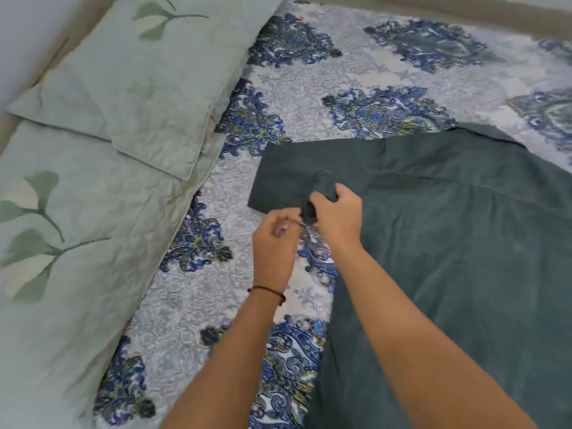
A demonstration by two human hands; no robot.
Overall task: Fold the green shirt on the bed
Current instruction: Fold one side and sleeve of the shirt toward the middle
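The bed [340, 97] carries the green shirt [448, 243] spread flat on its right side, its sleeve [284, 174] reaching left, likely laid out for folding. The right hand [339, 215] grips bunched sleeve edge, probably to turn it inward. The blurred left hand [275, 239] is just beside it, and I cannot tell whether it holds anything.

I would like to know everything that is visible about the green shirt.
The green shirt is dark, matte, cotton-like cloth, spread mostly flat on the patterned bedsheet, lightly creased. One short sleeve reaches toward the pillows. The right hand grips a bunch of fabric at that sleeve's lower edge; the left hand is beside it, contact blurred.
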